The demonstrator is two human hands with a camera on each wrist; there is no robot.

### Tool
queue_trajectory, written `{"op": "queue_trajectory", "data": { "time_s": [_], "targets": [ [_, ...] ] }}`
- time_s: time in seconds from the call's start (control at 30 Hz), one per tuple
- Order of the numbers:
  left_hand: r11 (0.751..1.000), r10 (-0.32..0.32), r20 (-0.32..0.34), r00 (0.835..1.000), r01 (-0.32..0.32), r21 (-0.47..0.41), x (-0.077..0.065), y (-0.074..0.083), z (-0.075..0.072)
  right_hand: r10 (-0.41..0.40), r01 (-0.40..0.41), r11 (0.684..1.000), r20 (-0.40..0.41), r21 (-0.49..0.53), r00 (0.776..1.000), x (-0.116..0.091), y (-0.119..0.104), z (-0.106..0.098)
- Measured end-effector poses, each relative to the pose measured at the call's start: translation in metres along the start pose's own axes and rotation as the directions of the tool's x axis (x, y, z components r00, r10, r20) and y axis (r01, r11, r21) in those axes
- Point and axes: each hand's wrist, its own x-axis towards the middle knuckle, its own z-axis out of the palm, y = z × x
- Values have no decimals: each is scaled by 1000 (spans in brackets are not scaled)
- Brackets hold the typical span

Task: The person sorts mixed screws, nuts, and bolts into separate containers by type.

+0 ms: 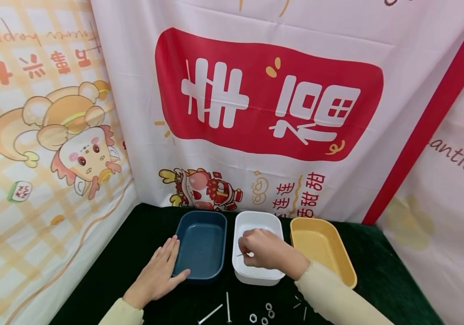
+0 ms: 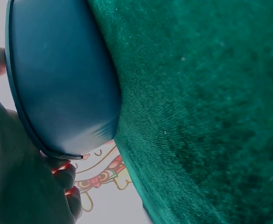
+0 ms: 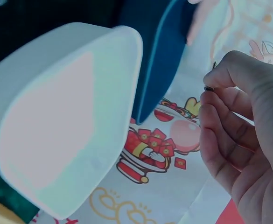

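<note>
My left hand (image 1: 156, 273) rests with straight fingers along the left rim of the blue bin (image 1: 201, 248). In the left wrist view, its fingers (image 2: 66, 179) are at the rim of that blue bin (image 2: 64, 79). Over the white bin (image 1: 258, 275), my right hand (image 1: 266, 250) pinches a small screw (image 1: 239, 255) between thumb and fingertips. The right wrist view shows the screw's dark head (image 3: 209, 88) below the thumb, most of the shank being covered. The inside of the white bin (image 3: 47, 126) looks washed out in that view.
A yellow bin (image 1: 321, 243) stands to the right, partly behind the right forearm. Near the front edge lie two long bolts (image 1: 228, 307), several hex nuts (image 1: 269, 306) and a few small screws (image 1: 305, 313) on dark green cloth (image 1: 106, 280). Printed fabric (image 1: 268, 180) hangs behind.
</note>
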Motion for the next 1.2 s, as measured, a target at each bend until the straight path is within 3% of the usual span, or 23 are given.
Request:
{"op": "queue_trajectory", "data": {
  "time_s": [0.3,0.63,1.2],
  "targets": [
    [1000,-2,3,1000,2,-12,0,0,1,13,-10,1000,-90,27,996,33,1,1],
    [1000,-4,3,1000,4,-15,-1,0,0,36,-29,999,-192,39,981,65,8,33],
    [1000,10,-13,1000,-10,-20,-3,2,-2,142,-130,987,-140,92,980,97,4,82]
  ]
}}
